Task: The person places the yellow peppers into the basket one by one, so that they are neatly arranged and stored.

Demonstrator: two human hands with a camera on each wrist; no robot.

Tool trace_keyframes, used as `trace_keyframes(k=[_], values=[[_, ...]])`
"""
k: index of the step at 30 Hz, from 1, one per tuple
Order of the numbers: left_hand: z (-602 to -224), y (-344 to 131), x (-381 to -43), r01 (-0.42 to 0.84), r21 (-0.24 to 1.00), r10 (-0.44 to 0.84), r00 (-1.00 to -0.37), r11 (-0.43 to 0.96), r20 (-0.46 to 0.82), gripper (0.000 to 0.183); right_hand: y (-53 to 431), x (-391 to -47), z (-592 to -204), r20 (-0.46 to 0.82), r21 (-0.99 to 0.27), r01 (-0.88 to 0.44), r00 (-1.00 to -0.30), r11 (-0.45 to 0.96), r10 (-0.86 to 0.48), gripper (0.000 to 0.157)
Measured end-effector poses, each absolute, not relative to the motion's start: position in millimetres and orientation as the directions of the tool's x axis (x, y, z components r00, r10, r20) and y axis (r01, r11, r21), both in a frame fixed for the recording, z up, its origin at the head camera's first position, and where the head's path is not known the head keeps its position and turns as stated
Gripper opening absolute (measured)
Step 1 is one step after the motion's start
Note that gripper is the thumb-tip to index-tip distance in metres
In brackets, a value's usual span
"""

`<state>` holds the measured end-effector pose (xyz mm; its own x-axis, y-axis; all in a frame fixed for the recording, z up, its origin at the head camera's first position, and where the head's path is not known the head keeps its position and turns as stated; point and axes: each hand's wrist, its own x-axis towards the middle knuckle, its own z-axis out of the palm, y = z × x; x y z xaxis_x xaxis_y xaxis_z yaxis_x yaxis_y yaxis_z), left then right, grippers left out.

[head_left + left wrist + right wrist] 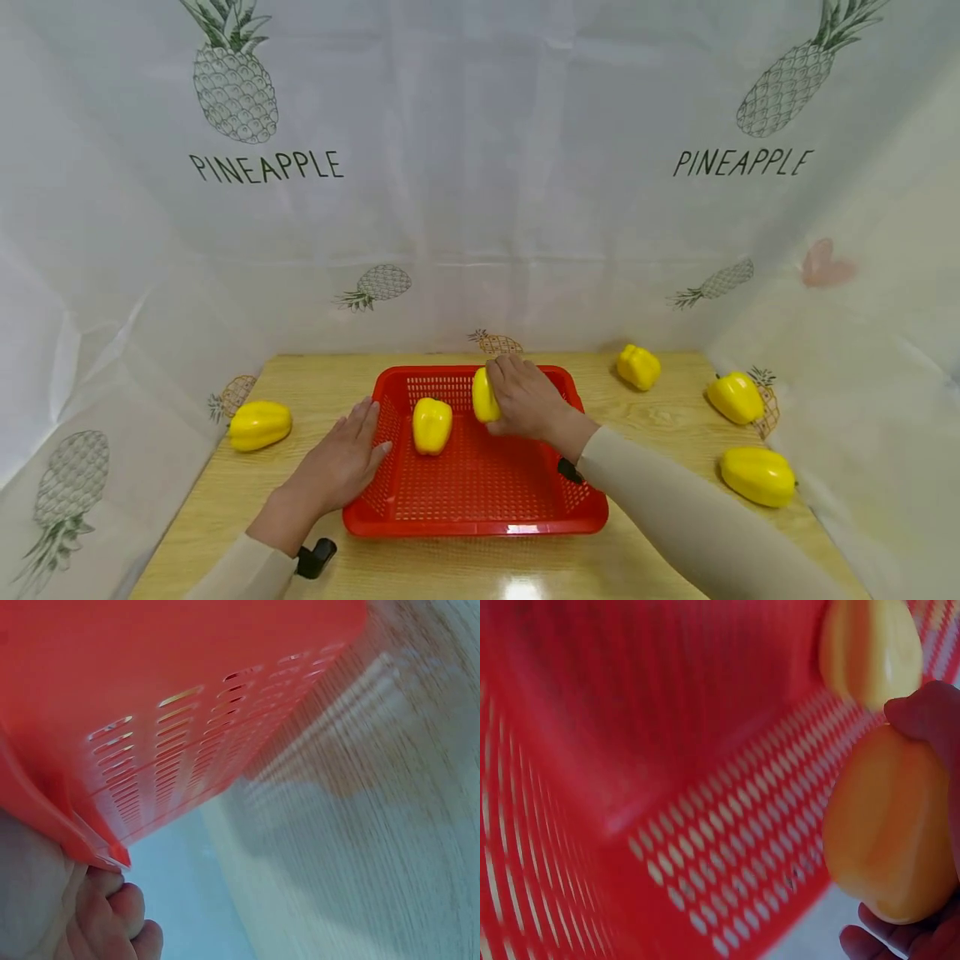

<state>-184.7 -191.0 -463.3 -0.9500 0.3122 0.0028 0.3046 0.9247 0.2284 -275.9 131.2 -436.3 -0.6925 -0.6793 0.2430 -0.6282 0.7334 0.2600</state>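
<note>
Pale wooden tabletop (315, 383): right hand (525, 398), fingers clamped on glossy yellow bell pepper (485, 396), smooth enough to slip; left hand (337, 462), straight-fingered.

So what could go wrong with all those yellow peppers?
Maybe a few things! The held pepper looks smooth, so it might slip from the right hand and bump the pepper already in the basket. The front pepper on the right lies by the table's edge; a brush from the right sleeve could roll it. And a knock might slide the red basket.
</note>
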Motion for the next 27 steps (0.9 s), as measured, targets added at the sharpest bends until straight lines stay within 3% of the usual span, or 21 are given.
trace_keyframes(k=[5,16,27], values=[[-462,-190,-185,0.309,0.219,0.315,-0.949,0.926,0.007,0.074,119,-270,-454,0.14,0.223,-0.625,-0.739,0.748,-0.659,0.081],[-462,-189,-184,0.308,0.202,0.311,-0.95,0.93,0.019,0.074,108,-270,-480,0.006,0.19,-0.593,-0.796,0.782,-0.605,0.084],[-464,-189,-181,0.289,0.207,0.296,-0.955,0.935,-0.002,0.076,105,-272,-498,0.028,0.187,-0.598,-0.79,0.78,-0.612,0.085]])
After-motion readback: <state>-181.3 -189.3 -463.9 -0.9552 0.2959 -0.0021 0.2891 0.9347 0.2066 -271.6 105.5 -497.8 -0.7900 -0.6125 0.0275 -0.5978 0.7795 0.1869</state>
